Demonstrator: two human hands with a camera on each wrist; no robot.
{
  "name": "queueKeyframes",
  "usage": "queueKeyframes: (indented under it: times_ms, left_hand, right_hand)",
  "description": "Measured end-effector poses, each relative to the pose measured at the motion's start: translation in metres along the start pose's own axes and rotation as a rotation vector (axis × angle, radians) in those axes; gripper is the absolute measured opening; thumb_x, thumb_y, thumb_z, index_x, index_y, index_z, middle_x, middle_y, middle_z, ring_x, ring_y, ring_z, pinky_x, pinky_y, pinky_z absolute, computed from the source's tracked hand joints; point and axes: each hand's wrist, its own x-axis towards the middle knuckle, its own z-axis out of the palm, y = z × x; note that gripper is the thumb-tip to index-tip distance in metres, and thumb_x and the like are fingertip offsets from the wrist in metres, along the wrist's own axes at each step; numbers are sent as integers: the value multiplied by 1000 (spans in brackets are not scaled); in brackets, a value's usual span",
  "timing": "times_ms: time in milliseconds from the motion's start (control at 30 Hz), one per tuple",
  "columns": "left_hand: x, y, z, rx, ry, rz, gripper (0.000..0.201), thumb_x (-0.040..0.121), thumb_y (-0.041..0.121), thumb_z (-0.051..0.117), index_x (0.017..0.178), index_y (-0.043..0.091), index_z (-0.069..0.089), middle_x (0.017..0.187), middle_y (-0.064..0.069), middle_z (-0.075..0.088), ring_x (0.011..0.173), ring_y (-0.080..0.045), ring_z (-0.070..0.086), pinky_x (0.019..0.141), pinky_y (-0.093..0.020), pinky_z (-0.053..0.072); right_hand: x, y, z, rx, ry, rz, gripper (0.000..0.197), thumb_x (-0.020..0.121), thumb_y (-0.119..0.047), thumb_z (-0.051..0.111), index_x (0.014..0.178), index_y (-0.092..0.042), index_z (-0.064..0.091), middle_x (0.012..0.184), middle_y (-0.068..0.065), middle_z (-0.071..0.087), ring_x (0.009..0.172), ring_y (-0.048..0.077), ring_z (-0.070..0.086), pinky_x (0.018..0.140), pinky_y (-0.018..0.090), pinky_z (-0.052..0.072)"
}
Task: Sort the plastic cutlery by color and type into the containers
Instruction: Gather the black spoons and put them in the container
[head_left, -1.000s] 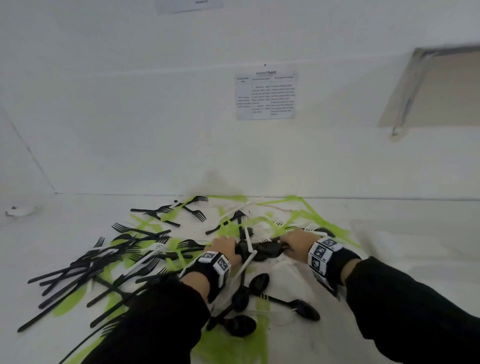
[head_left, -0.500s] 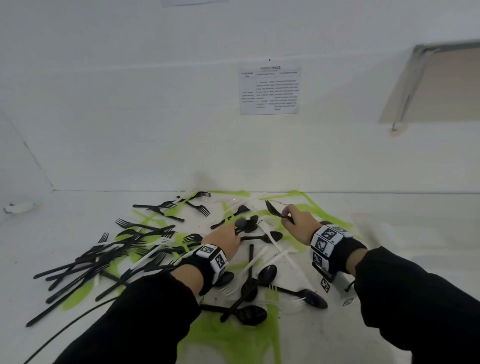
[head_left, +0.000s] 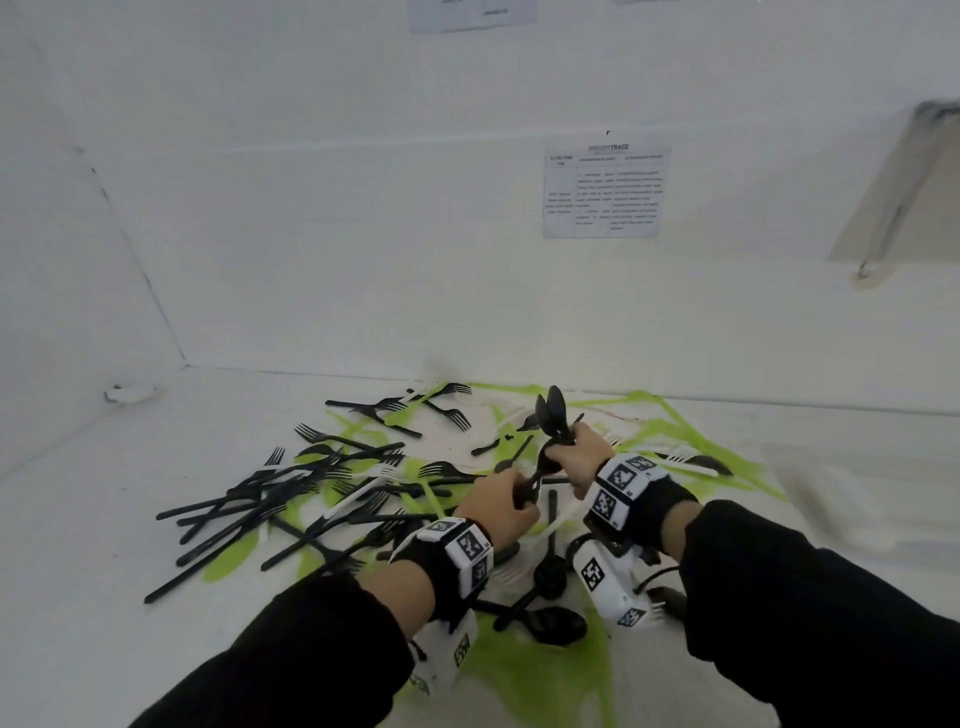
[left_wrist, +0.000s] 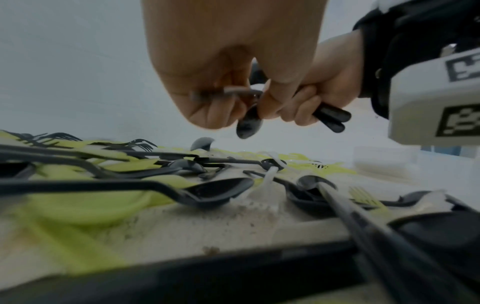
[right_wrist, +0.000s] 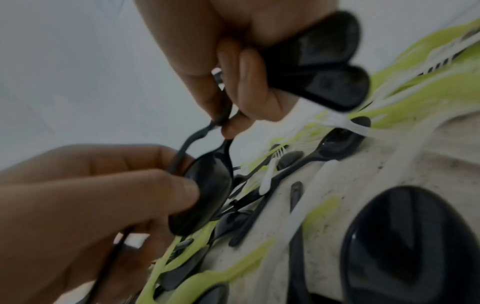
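Note:
My right hand (head_left: 574, 452) grips a bunch of black spoons (head_left: 551, 410) by their handles, bowls pointing up above the table. My left hand (head_left: 501, 500) is right beside it and pinches another black spoon (right_wrist: 207, 185), whose handle reaches into the right hand's fingers (right_wrist: 249, 82). In the left wrist view this spoon (left_wrist: 248, 121) hangs from the left fingers, and the right hand (left_wrist: 322, 82) behind it shows the bunch's ends (left_wrist: 331, 118). More black spoons (head_left: 550, 621) lie on the table under my wrists.
A heap of black forks (head_left: 291, 483) lies to the left, mixed with green knives (head_left: 231, 558) and white forks (head_left: 358, 493). Green and white pieces (head_left: 675, 441) spread to the right. A clear container (left_wrist: 384, 162) shows at the far right. White walls close the back and the left.
Both hands have risen off the pile and come together. The right hand now holds its spoons upright, and the left hand has brought one black spoon up to it.

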Motion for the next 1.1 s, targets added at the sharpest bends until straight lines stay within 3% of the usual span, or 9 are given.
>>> queueKeyframes:
  times_ms: [133,233,333,467,633,767,867,967,1100]
  left_hand:
    - [-2,-9,-4,-89,63,-122,15,86,31,59,86,16,56,82,0,55,79,-16,51,67,-25,39]
    - [-2,-14,-10,-180,147,-155,12,86,26,60,81,15,56,75,3,52,78,-16,50,62,-21,33]
    - [-2,-19,-16,-130,167,-40,19,85,12,58,104,8,60,98,-5,58,94,-20,54,72,-18,35]
    - [-3,-27,-18,-132,213,113,21,82,-8,49,89,6,63,99,-7,47,85,-21,52,72,-19,39]
    - [-3,-23,-19,-338,222,-12,29,93,-3,35,79,16,53,70,-6,52,51,-14,50,49,-28,45]
    - [0,-13,-8,-683,297,-201,29,94,3,39,81,13,63,60,-3,62,55,-19,60,67,-38,59]
    - [1,0,-1,-944,288,-227,16,91,2,50,91,10,63,71,-8,65,60,-20,62,60,-31,57]
    - [2,7,4,-1078,374,-213,31,83,-11,52,106,11,55,86,-10,64,68,-22,60,59,-24,52]
    - [14,7,4,-1110,455,-317,25,89,-1,49,112,6,55,90,-15,64,59,-16,52,56,-25,45]
  right_hand:
    - [-2,-5,-9,81,222,-42,29,90,-19,53,116,-11,47,98,12,59,87,28,56,68,28,37]
    - [1,-5,-25,247,375,-97,18,91,-21,51,107,-13,49,81,5,54,65,23,49,62,31,37]
    - [1,-11,-40,271,421,-179,22,95,-22,44,113,-9,51,75,3,53,65,23,49,69,34,41]
    - [-12,-28,-51,12,290,-310,27,96,-17,46,117,-2,54,99,10,58,93,24,53,78,28,36]
    - [-31,-40,-37,-99,-68,-243,12,96,-16,44,85,-16,51,68,-1,49,52,11,45,43,19,33]
    - [-40,-34,-11,-146,-313,-174,9,96,-15,42,90,-11,46,64,3,44,43,12,40,32,16,29]
    - [-38,-26,7,-224,-219,-213,9,93,-18,48,101,-15,46,69,-1,50,53,13,48,35,14,36]
    - [-32,-23,13,-95,-88,-161,24,91,-20,53,112,-13,47,91,9,58,73,22,53,49,21,39]
    - [-19,-27,15,-76,-90,-215,15,89,-20,55,100,-18,44,68,-4,49,55,12,44,45,15,34]
